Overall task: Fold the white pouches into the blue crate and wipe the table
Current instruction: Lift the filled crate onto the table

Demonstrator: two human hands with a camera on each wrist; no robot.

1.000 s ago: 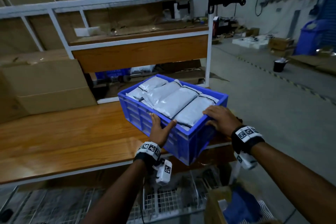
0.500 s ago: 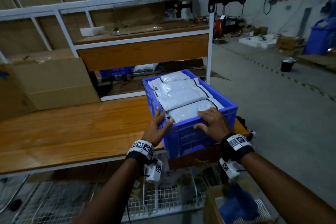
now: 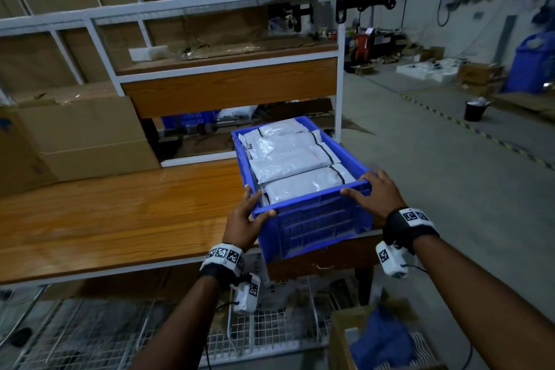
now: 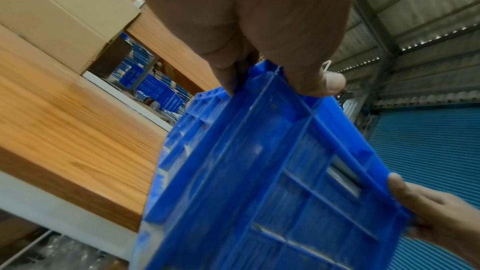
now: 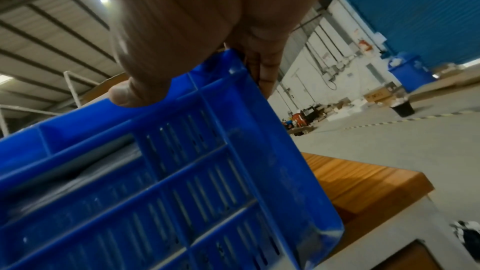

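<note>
The blue crate (image 3: 312, 219) stands at the right end of the wooden table (image 3: 105, 219), its near end over the table's front edge. Several folded white pouches (image 3: 288, 162) fill it in a row. My left hand (image 3: 246, 216) grips the crate's near left corner, thumb on the front rim, fingers along the side. My right hand (image 3: 372, 192) grips the near right corner, fingers over the rim. In the left wrist view the left hand (image 4: 259, 69) pinches the crate (image 4: 259, 182) rim. In the right wrist view the right hand (image 5: 182, 59) holds the crate (image 5: 182, 171) corner.
Cardboard boxes (image 3: 81, 141) sit at the table's back left under a white shelf frame (image 3: 339, 69). A wire rack (image 3: 150, 336) lies below the table. A box holding a blue cloth (image 3: 381, 342) stands at lower right. Open concrete floor (image 3: 450, 174) lies to the right.
The crate has turned from a diagonal to nearly square with me and slid rightward along the table. Both hands stayed on its near corners.
</note>
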